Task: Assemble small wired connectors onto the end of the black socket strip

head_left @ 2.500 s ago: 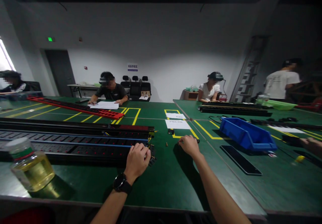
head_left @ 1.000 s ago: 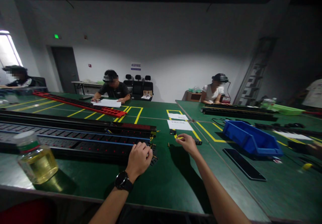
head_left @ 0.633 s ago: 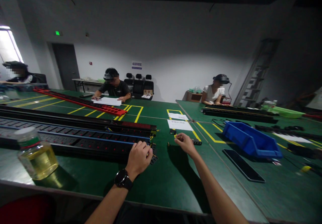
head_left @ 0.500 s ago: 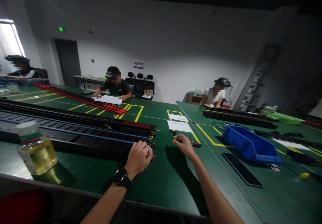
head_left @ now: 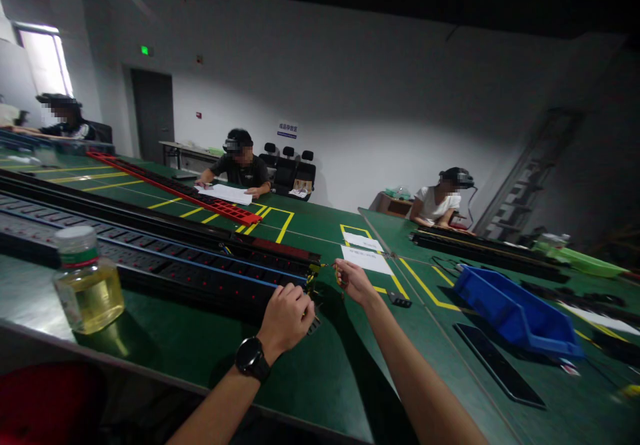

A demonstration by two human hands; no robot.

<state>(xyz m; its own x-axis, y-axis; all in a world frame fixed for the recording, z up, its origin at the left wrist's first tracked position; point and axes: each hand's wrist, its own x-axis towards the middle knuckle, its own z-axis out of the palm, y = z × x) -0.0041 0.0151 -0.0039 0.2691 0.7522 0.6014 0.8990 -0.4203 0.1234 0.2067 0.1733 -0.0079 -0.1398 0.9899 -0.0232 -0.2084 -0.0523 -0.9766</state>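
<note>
My left hand (head_left: 287,315), with a black watch on its wrist, is closed at the right end of a long black rail assembly (head_left: 200,282) with blue strips and red dots. What its curled fingers grip is hidden. To its right, my right hand (head_left: 354,280) pinches thin yellow and dark wires (head_left: 339,275) just off the rail's end. Further yellow wires (head_left: 312,277) show at that end. A small black block (head_left: 399,299) lies on the green table right of my right hand.
A bottle of yellow liquid (head_left: 89,285) stands at the left. White papers (head_left: 367,259) lie beyond my right hand. On the right are a blue bin (head_left: 515,312) and a phone (head_left: 499,364). A red rail (head_left: 225,208) lies further back. Several people sit around the tables.
My right hand has moved left and up, closer to the rail's end, and wires now show at its fingers. My left hand stays at the rail's end. The view has shifted slightly.
</note>
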